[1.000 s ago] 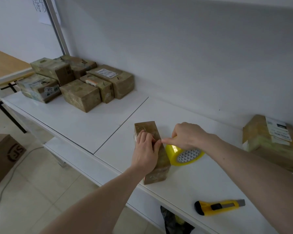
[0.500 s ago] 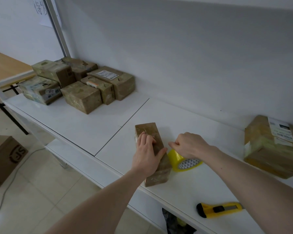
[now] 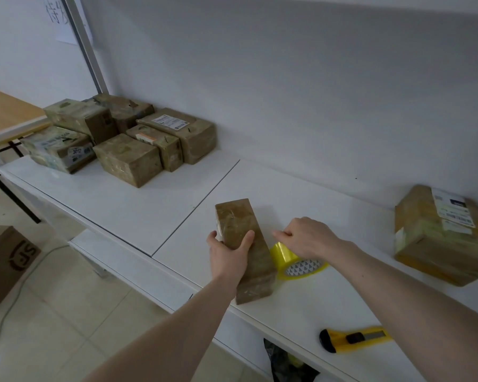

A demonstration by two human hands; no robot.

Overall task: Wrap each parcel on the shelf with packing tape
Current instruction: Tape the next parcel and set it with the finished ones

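A long narrow brown parcel (image 3: 238, 224) lies on the white shelf (image 3: 138, 199), near its front edge. My left hand (image 3: 228, 256) grips the parcel across its near half, thumb on the right side, fingers on the left. A yellow roll of packing tape (image 3: 293, 261) lies flat just right of the parcel. My right hand (image 3: 309, 238) rests over the roll with fingers pinched together at the tape's upper edge; what it pinches is hidden. A larger taped parcel with a label (image 3: 436, 235) stands at the far right.
Several taped parcels (image 3: 127, 139) are stacked at the shelf's back left. A yellow utility knife (image 3: 353, 339) lies on the front edge at right. A brown carton (image 3: 6, 260) sits on the tiled floor at left, and a dark bag (image 3: 287, 365) is below the shelf.
My left hand slid from lying flat on top of the parcel to gripping it around its sides. My right hand drew back from the parcel toward the tape roll.
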